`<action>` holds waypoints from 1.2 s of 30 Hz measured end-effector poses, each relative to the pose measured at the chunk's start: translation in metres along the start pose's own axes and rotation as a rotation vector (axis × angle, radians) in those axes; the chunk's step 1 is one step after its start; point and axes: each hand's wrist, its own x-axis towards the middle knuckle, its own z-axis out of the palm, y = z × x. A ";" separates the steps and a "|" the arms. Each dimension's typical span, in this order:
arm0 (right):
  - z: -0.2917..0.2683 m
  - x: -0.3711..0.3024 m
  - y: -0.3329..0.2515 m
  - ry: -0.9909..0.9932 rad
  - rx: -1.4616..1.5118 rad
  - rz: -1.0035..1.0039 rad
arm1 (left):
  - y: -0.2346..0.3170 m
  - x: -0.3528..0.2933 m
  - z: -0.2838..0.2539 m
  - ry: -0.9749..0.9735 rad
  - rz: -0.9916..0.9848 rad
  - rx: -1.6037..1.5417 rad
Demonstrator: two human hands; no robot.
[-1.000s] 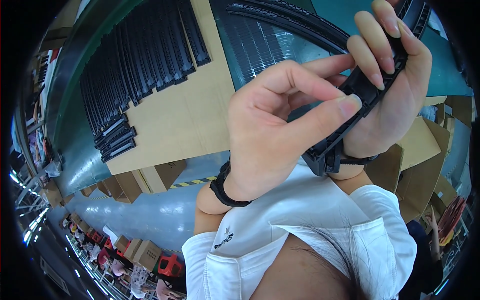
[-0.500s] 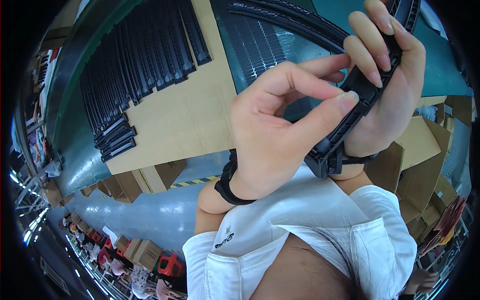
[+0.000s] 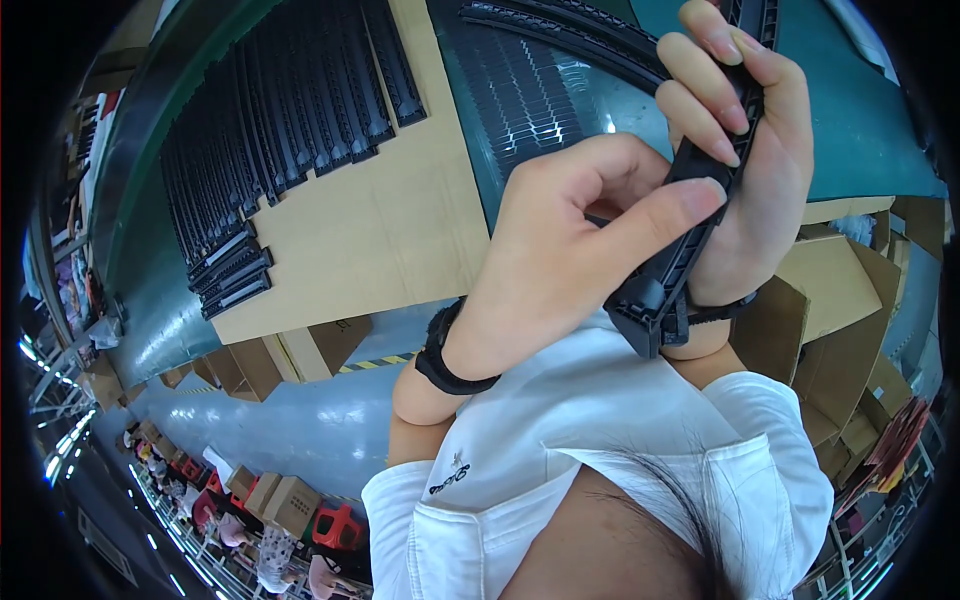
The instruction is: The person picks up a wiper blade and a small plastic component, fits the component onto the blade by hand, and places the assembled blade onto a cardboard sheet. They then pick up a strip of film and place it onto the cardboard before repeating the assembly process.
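Observation:
A long black plastic strip (image 3: 648, 298) with a ribbed edge slants up in front of my chest, held between both hands. My left hand (image 3: 560, 240), with a black band at its wrist, is closed on the strip's middle, thumb pressed along the top face. The left fingertips are hidden behind it. Higher up, my right hand (image 3: 770, 150) wraps the strip, fingers curled over its near side and palm behind. The strip's blocky lower end juts out beneath the hands, near my white shirt (image 3: 600, 400).
Many similar black strips (image 3: 290, 110) lie in a row on a cardboard sheet (image 3: 360, 235) to the left. Small metallic pieces (image 3: 520, 95) in rows and more long strips (image 3: 570, 30) lie on the green table (image 3: 850, 150). Open cardboard boxes (image 3: 840, 330) stand at the right.
Both hands and the strip have moved slightly left. My left fingers have slid behind the strip, and the thumb lies farther along its face.

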 end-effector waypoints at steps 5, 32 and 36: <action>-0.022 0.005 -0.007 -0.113 -0.227 0.083 | -0.018 -0.001 -0.002 -0.018 0.005 0.148; -0.125 0.012 -0.075 -0.065 -0.357 -0.095 | -0.096 0.095 -0.028 -0.262 0.651 1.369; -0.124 0.013 -0.087 -0.077 -0.357 -0.124 | -0.096 0.105 -0.017 -0.332 0.592 1.383</action>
